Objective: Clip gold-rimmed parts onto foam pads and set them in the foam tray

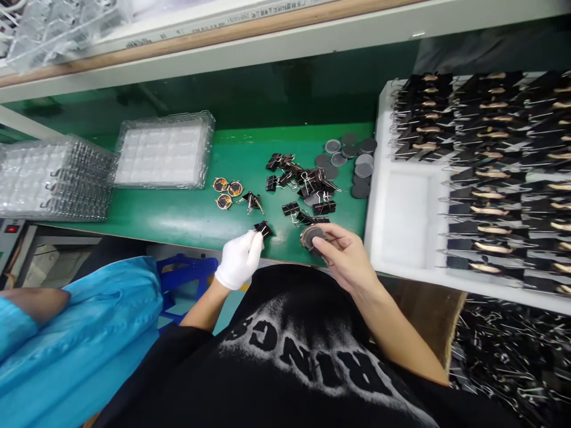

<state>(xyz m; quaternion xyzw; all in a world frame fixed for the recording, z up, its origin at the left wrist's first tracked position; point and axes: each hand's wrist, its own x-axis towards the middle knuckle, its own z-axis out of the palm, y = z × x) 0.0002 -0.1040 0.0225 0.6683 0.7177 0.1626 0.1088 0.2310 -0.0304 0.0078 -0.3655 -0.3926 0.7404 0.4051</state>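
In my left hand (239,258), which wears a white glove, a black binder clip (263,229) is pinched by the fingertips just above the green table. My bare right hand (345,252) grips a watch case (304,238) with a dark grey round disc (316,238) against it; the thumb lies over part of the disc. Three watch heads (235,188) with dark, gold-patterned dials lie face up beyond my left hand, beside a few loose clips (252,202). A heap of binder clips (307,181) lies beyond both hands. Several grey discs (349,151) are scattered behind it.
At the right, a white foam tray (405,238) carries rows of clipped watch pieces (491,193). Clear plastic trays (160,151) stand at the left. Below right sits a mass of binder clips (513,356). A person in blue (116,321) is close at left, near a blue stool (185,276).
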